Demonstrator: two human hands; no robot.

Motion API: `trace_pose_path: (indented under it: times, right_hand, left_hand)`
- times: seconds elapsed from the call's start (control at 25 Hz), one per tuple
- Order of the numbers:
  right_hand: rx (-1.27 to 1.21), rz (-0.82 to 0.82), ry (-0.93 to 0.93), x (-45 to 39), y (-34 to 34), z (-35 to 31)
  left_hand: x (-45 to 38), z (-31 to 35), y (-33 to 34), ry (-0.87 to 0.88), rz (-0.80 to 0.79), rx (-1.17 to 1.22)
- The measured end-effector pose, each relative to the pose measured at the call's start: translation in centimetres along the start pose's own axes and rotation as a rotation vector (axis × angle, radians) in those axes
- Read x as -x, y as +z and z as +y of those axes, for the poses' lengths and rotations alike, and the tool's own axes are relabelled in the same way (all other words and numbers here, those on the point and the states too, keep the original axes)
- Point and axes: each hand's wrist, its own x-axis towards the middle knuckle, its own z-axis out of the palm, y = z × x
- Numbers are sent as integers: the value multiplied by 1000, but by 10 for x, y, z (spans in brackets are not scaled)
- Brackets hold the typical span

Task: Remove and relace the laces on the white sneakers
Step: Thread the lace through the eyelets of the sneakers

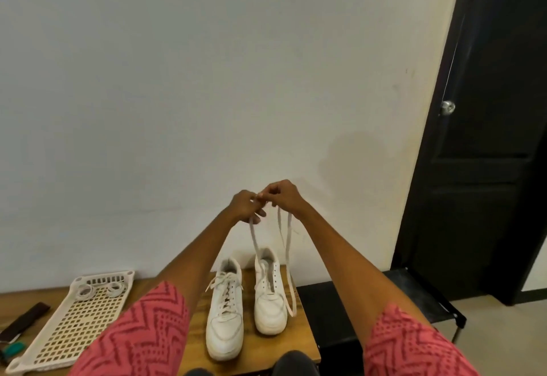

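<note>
1. Judging from the tabletop (299, 316), the task appears partly done: the right sneaker (270, 292) shows bare eyelets, while the left sneaker (225, 310) is laced and tied.
2. The lace (288, 257) hangs from the raised hands, one strand running down into the right sneaker's far end, the other dangling beside it.
3. Left hand (245, 205): fingers curled, gripping the lace.
4. Right hand (281, 195): fingers pinching the lace, touching the left hand.
5. Remaining, by judgement: relacing this sneaker, then the other.

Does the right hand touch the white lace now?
Touching. The head view shows the right hand pinching the white lace, which hangs from its fingers.
</note>
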Motion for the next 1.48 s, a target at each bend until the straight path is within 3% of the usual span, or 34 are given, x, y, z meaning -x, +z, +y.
trace_pose_path:
  times: [0.08,0.24,0.32,0.44,0.52,0.76,1.08,1.48]
  right_hand:
    - [109,108,21,0,-11,-2]
    - [391,69,102,-5,-30,-21]
    - [244,86,41,-3,-38,-45]
    - [-226,271,-83,-6,-49,-82]
    - [-414,355,-141,-14,-56,-101]
    - [-330,355,-240,-23,-68,-134]
    - [-410,400,-302,-26,-78,-143]
    - [-718,438,-199,-34,-90,-145]
  left_hand:
    - [2,17,-18,5,92,22]
    - [9,62,-49,81,217,284]
    - [13,81,-55,131,244,281]
    - [17,99,-60,197,251,296]
    - [18,113,-64,251,261,324]
    - [15,158,-81,323,328,351]
    - [4,187,-80,334,376,351]
    - [-1,175,-60,196,173,79]
